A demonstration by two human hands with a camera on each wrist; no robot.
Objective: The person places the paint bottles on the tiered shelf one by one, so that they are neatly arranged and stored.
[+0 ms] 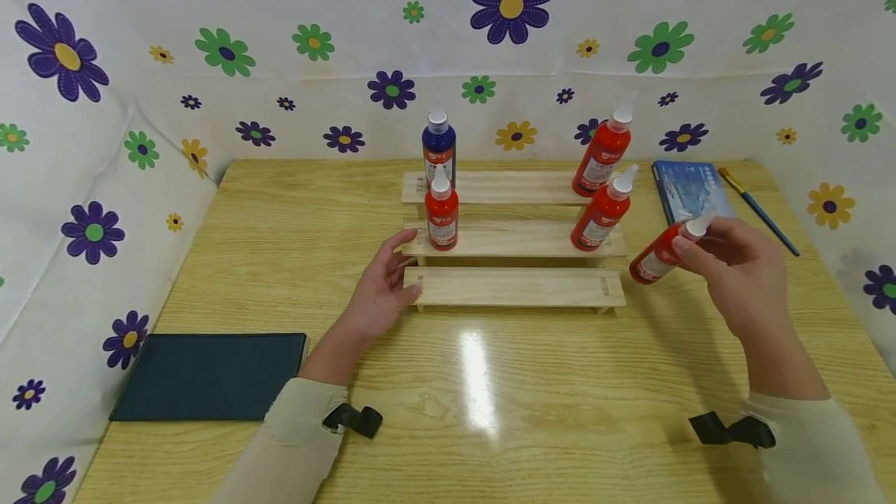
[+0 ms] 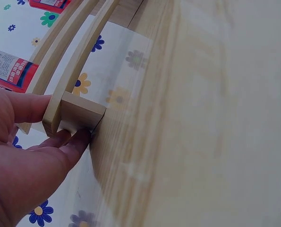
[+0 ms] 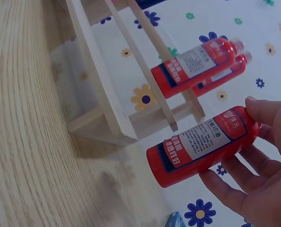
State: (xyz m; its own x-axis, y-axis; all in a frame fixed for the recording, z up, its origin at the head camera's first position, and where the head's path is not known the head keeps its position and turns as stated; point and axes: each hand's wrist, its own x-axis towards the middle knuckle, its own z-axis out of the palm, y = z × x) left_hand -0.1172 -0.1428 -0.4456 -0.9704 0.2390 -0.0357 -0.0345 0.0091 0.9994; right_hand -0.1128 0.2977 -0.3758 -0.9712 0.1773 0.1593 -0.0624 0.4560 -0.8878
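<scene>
A three-tier wooden rack (image 1: pixel 514 286) stands on the table. My left hand (image 1: pixel 381 290) grips its left end; in the left wrist view, fingers and thumb lie around the end of the lowest step (image 2: pixel 81 111). Right of the rack, my right hand (image 1: pixel 749 271) holds a red bottle (image 1: pixel 654 259) near its white cap, tilted and raised off the table. The right wrist view shows this bottle (image 3: pixel 204 144) with its label facing the camera. A red bottle (image 1: pixel 442 220) and another red bottle (image 1: pixel 598 218) stand on the middle step. On the top step are a blue bottle (image 1: pixel 439 146) and a red bottle (image 1: pixel 602 158).
Behind the right hand lie a blue box (image 1: pixel 689 185) and a paintbrush (image 1: pixel 763 212). At the left front is a dark flat notebook-like item (image 1: pixel 210 376). A flowered cloth (image 1: pixel 280 107) hangs around the table's back and sides.
</scene>
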